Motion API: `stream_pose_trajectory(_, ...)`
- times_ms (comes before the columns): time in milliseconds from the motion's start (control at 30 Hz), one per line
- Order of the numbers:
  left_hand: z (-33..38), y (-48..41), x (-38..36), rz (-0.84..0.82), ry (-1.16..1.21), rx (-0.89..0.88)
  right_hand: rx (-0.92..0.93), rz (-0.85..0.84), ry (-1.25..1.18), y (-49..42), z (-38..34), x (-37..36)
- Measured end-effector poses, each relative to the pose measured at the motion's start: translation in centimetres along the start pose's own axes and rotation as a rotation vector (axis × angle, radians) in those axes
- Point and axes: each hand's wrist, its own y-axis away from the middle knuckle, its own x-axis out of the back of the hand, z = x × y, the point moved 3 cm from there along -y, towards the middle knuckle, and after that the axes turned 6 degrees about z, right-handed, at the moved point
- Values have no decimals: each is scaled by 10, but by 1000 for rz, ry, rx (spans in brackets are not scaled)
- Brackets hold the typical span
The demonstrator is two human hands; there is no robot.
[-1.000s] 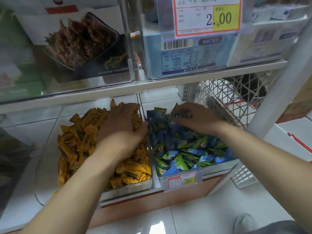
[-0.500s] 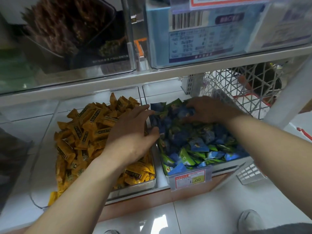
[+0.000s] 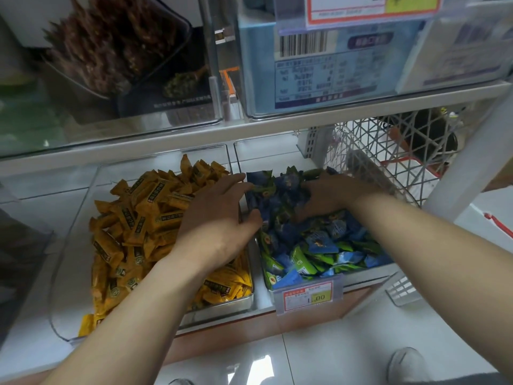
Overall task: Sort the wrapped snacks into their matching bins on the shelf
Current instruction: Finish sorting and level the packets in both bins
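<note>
Snacks [image 3: 319,243] are heaped in the bin [image 3: 372,275] at 3 o'clock of the yellow pile [image 3: 138,218]. Left hand [image 3: 219,218], fingers straight, is laid at their 9 o'clock, likely to corral them; whether right hand [image 3: 333,194], at 12 o'clock, grips any cannot be told.

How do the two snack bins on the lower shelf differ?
The left bin holds yellow-orange wrapped bars; the right bin holds blue and green packets. The right bin carries a price tag on its front; the left bin shows none. Both are shallow metal trays, heaped full.
</note>
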Motion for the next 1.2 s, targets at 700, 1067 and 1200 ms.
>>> stream_pose_trajectory(700, 35, 2, 6, 135, 19, -5, -39, 505, -815, 42, 40, 17)
stream_pose_trajectory(1067, 60, -42, -90, -126, 137, 618, -81, 173, -717, 36, 40, -20)
stream_pose_trajectory(1200, 52, -48, -117, -204, 58, 769, -111, 93, -722, 29, 35, -27)
